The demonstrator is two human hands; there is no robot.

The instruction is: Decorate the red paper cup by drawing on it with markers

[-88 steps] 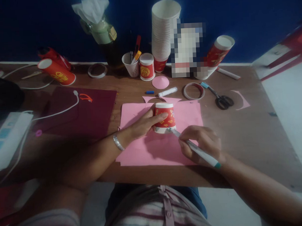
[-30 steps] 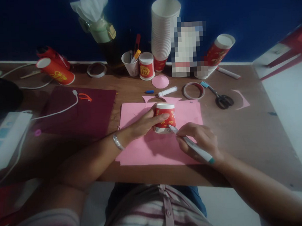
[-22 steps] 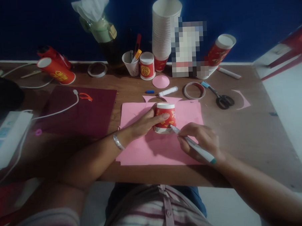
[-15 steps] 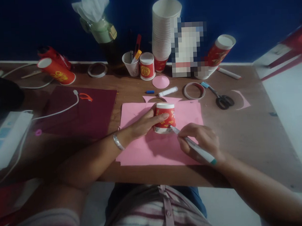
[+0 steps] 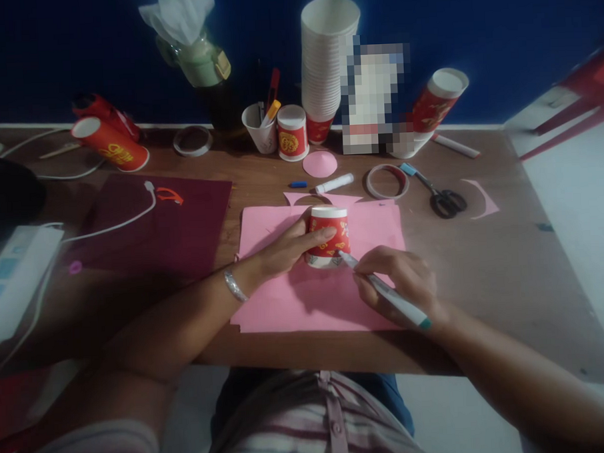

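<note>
My left hand (image 5: pixel 295 243) is closed around a red and white paper cup (image 5: pixel 338 237), its thumb lying across the printed side. The cup is upside down, with dark marks on the white band near its lower edge. In my right hand (image 5: pixel 401 275) I grip a white marker (image 5: pixel 398 302) with a green end. The marker's tip touches, or nearly touches, the cup near that white band. Beneath both hands lies pink paper (image 5: pixel 285 307).
Behind the paper are a white marker (image 5: pixel 334 184), a blue cap (image 5: pixel 298 184), a pink cone (image 5: pixel 320 163) and a tape roll (image 5: pixel 387 182). Scissors (image 5: pixel 447 203) lie right. A tall cup stack (image 5: pixel 320 65) stands at the back, a power strip (image 5: pixel 19 279) left.
Both hands, the cup and the marker keep nearly the same pose. The view has shifted very slightly.
</note>
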